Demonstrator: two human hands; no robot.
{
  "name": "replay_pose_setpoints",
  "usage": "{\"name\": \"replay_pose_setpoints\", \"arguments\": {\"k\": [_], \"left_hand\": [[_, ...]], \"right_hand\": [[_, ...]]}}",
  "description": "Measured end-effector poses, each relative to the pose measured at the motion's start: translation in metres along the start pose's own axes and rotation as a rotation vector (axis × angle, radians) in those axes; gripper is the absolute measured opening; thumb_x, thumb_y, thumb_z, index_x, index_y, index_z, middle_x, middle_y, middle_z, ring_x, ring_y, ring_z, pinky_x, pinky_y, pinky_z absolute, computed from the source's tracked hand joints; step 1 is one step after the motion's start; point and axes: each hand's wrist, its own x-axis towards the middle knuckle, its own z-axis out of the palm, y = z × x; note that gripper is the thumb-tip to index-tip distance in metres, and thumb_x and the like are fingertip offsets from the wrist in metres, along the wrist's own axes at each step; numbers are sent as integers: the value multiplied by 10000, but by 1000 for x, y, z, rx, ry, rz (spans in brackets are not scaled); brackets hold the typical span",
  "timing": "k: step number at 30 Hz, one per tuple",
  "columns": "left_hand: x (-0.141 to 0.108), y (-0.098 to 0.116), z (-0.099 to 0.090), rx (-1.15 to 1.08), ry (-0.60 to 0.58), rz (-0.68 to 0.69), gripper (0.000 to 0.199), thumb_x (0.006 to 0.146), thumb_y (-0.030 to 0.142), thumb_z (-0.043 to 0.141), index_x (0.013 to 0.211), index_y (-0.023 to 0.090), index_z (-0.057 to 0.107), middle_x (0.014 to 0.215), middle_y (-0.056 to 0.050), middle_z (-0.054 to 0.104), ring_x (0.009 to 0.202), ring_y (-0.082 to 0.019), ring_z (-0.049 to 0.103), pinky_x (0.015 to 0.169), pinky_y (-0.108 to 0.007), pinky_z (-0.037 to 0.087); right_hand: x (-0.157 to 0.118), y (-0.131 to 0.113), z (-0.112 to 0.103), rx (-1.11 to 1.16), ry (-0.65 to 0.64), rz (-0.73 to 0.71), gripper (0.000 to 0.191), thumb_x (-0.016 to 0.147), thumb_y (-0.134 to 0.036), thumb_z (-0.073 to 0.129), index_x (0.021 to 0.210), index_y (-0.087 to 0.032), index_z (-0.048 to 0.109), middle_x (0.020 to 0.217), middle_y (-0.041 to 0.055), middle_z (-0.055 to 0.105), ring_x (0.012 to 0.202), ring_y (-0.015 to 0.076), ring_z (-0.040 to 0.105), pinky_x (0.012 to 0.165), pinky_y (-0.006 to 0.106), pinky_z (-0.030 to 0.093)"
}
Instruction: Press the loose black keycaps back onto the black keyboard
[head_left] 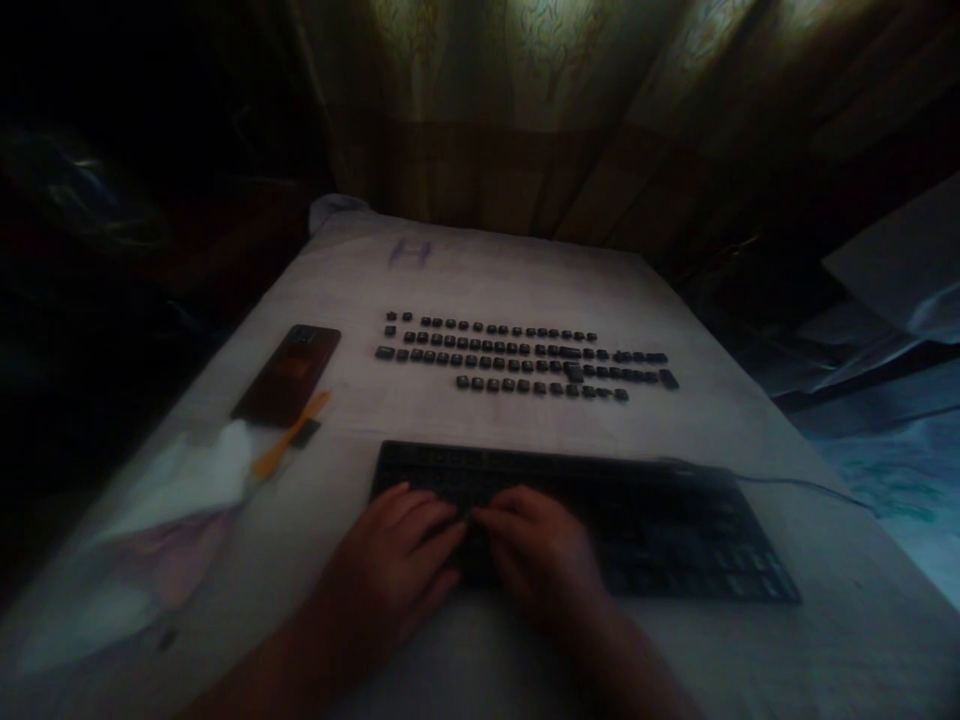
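Note:
A black keyboard (652, 520) with a cable lies in front of me, with keys missing over part of it. My left hand (397, 555) rests on its left part, fingers stretched out and slightly apart. Close beside it, my right hand (544, 545) is closed, its fingers bent down toward the keys. Whatever its fingertips hold, if anything, is hidden and blurred. Beyond the keyboard, loose black keycaps (495, 362) lie in several rows on the white cloth.
To the left lie a dark phone (291, 375), a yellow-handled tool (289, 435), a small dark piece (306, 433) and a crumpled white and pink cloth (180, 520). The keyboard's cable (802, 485) runs off right. A curtain (510, 120) hangs behind the covered table (510, 265).

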Motion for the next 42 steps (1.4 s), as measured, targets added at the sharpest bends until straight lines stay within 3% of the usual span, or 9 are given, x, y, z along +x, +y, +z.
{"name": "replay_pose_setpoints", "arguments": {"k": [7, 24, 33, 42], "left_hand": [[-2, 1, 3, -4, 54, -12, 287, 993, 229, 460, 1165, 189, 686, 1127, -84, 695, 1072, -254, 621, 1011, -501, 498], [-8, -2, 5, 15, -2, -6, 301, 992, 229, 475, 1225, 190, 661, 1186, -97, 680, 1110, -262, 612, 1020, -511, 497], [-2, -2, -3, 30, -29, 32, 291, 992, 229, 491, 1225, 182, 657, 1174, -95, 692, 1074, -260, 640, 988, -495, 526], [-7, -2, 4, -11, -8, -13, 312, 991, 230, 478, 1252, 198, 645, 1193, -99, 686, 1112, -262, 626, 1016, -517, 501]], "right_hand": [[1, 0, 0, 13, 8, -1, 344, 810, -61, 485, 998, -169, 753, 850, 94, 696, 735, 205, 656, 645, 317, 535], [-1, 2, 0, 23, -8, 6, 339, 826, -62, 493, 1026, -184, 738, 876, 89, 695, 764, 200, 655, 671, 312, 538], [-2, 2, 1, 32, -1, 13, 330, 859, -84, 473, 1036, -177, 736, 885, 97, 691, 763, 202, 650, 668, 321, 537], [-3, 2, 1, 30, -8, 24, 348, 856, -86, 465, 1048, -187, 737, 886, 90, 697, 768, 198, 647, 681, 325, 539]]}}
